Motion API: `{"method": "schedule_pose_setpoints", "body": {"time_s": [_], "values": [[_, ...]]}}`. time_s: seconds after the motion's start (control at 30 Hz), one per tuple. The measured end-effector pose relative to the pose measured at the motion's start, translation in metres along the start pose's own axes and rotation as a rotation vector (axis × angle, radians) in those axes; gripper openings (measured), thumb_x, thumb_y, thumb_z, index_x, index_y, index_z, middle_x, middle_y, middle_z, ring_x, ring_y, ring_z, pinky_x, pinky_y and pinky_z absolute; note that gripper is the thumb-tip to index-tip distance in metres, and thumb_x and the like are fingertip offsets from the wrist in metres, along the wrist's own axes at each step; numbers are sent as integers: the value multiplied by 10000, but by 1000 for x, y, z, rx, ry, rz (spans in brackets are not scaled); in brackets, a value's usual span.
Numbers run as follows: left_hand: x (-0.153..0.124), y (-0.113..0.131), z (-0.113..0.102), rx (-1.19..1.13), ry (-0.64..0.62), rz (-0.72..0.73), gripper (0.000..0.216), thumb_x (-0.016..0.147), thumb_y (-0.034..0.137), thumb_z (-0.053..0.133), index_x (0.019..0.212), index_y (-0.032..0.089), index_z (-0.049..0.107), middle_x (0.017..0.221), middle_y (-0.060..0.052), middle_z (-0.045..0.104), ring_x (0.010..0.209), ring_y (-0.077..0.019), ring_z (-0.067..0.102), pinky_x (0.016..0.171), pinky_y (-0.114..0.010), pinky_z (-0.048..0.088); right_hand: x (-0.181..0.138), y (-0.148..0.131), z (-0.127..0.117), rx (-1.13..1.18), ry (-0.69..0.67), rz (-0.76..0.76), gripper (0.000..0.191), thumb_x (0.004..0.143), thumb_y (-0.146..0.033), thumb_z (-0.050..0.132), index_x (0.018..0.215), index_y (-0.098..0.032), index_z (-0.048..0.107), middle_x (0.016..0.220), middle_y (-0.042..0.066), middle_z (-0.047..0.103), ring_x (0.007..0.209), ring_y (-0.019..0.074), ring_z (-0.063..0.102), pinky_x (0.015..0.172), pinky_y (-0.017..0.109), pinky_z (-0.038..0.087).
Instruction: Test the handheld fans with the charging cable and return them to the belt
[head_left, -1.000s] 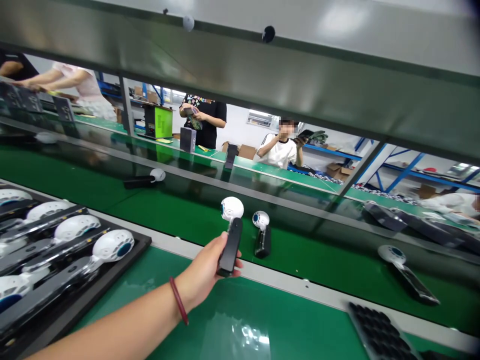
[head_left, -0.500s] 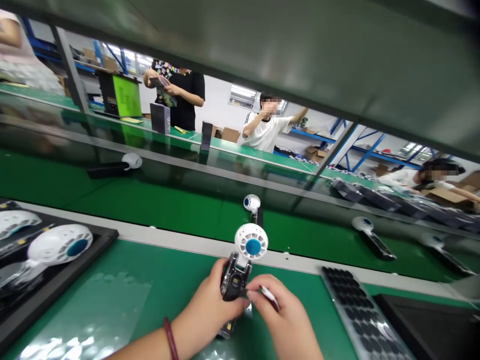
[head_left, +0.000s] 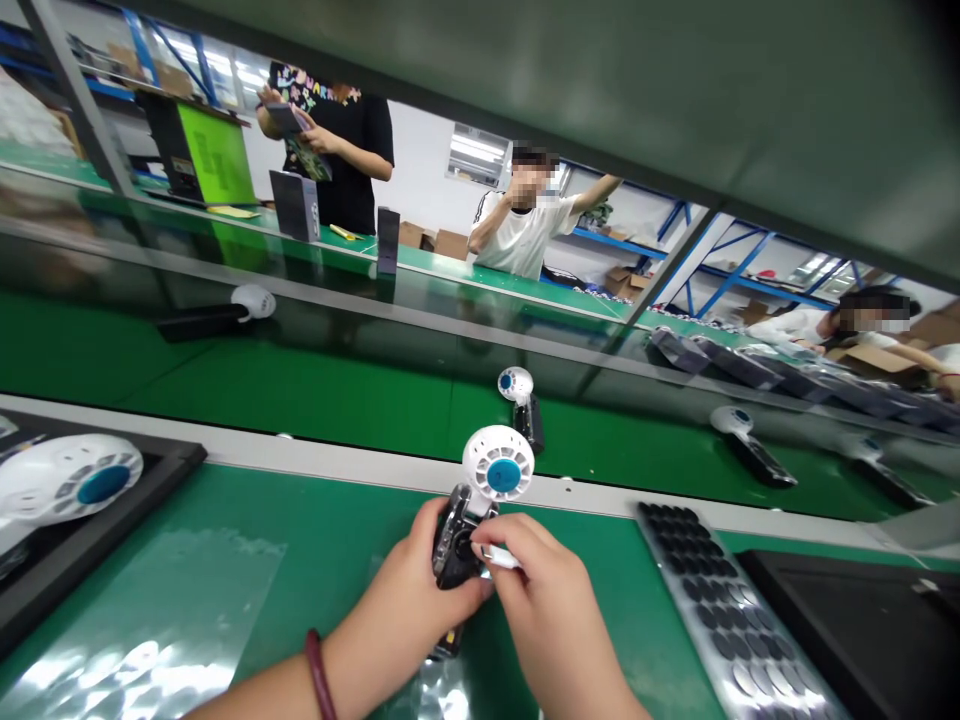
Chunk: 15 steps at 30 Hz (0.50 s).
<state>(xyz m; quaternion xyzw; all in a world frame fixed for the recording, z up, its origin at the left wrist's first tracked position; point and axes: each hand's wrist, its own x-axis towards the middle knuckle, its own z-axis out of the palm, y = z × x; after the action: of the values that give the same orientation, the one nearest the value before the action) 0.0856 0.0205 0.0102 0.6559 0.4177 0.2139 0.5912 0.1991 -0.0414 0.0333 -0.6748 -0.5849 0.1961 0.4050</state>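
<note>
My left hand is wrapped round the black handle of a handheld fan, which stands tilted up with its handle casing apparently open. The fan's round white head has a blue centre and faces me. With fingers pinched against the handle, my right hand holds a slim white plug-like piece; its end lies by the dark round part of the handle. The fingertips partly hide the contact there. Below the hands, the handle's lower end shows a small yellow spot.
A black tray with white fan parts lies left, beside a clear plastic sheet. On the right are a sheet of black discs and a dark tray. Several fans, including one fan, lie on the green belt. Co-workers stand beyond.
My right hand has moved up and left over the handle, bringing the white piece closer to it. The view has shifted; the belt fan ahead now sits farther right of my fan.
</note>
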Motion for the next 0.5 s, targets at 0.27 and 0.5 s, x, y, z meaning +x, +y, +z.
{"method": "schedule_pose_setpoints", "body": {"time_s": [0.27,0.5], "values": [[-1,1,1,8,-1,-5,425,646,230,578,1026,218,389,881,-37,616,814,-217,569,684,-276,421,-1,-2,3,-33,25,54,229,711,-70,401,768,-232,553,774,-27,574,682,115,534,609,199,372],[1,0,1,-1,3,12,419,651,222,582,1027,225,396,887,-27,611,817,-208,565,687,-267,422,-3,-1,5,-81,35,27,255,692,-49,401,778,-234,554,779,-20,582,679,126,542,613,212,389]]}}
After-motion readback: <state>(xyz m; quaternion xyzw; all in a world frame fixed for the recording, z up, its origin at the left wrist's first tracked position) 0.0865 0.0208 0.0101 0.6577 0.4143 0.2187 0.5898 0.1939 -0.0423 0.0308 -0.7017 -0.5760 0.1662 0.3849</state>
